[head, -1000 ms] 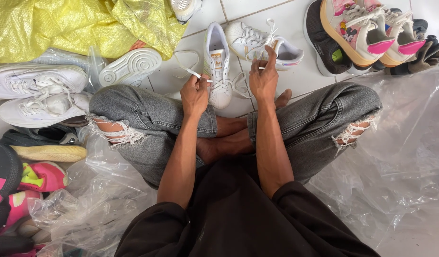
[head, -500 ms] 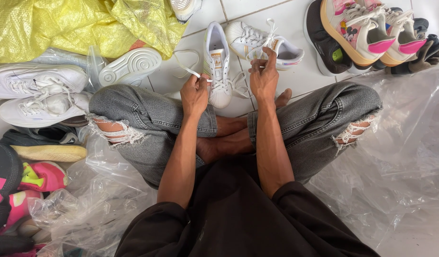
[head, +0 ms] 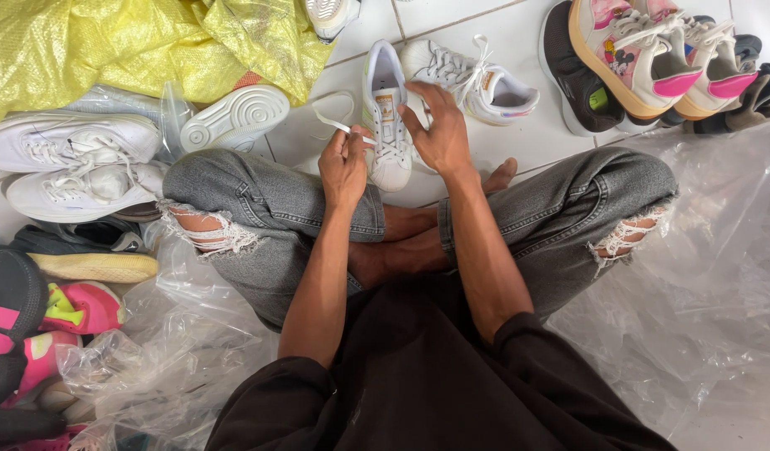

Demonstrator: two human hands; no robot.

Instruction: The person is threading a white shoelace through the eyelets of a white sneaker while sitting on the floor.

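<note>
I sit cross-legged on a tiled floor in torn grey jeans. A white sneaker [head: 386, 117] lies toe-away in front of my shins. My left hand [head: 343, 163] pinches its white lace [head: 328, 115], which loops out to the left. My right hand [head: 439, 129] rests fingers-down on the sneaker's laced front, beside a second white sneaker [head: 477, 79] lying to the right.
A crumpled yellow sack [head: 126, 46] fills the top left. A pair of white shoes [head: 72, 167] and an upturned white sole [head: 234, 117] lie left. Pink and black shoes [head: 34, 326] sit lower left. Colourful platform sneakers [head: 652, 54] stand top right. Clear plastic sheeting [head: 702, 292] covers the right.
My right hand has shifted slightly on the sneaker's laces. My left hand still holds the lace at about the same place.
</note>
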